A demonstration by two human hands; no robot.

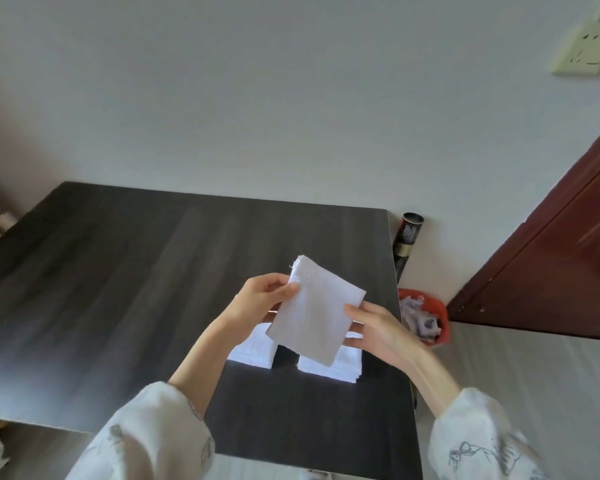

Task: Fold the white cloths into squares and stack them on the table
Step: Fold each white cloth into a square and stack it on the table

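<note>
Both hands are up over the table, apart, with one folded white cloth (317, 313) held between them in the air. My left hand (262, 299) pinches its upper left edge, thumb on top and fingers curled behind. My right hand (378, 327) holds the right edge with the fingers mostly hidden under the fabric.

Largest around me is the dark wood-grain table (118, 289), pushed against the pale wall. On it, below the held cloth, sit two stacks of folded white cloths, the left stack (253, 351) and the right stack (343, 367), near each other with a gap of bare table between. Beyond the table's right edge stands a red bin (440, 317) with crumpled paper in it, and behind that a dark cylindrical tube (407, 237).
</note>
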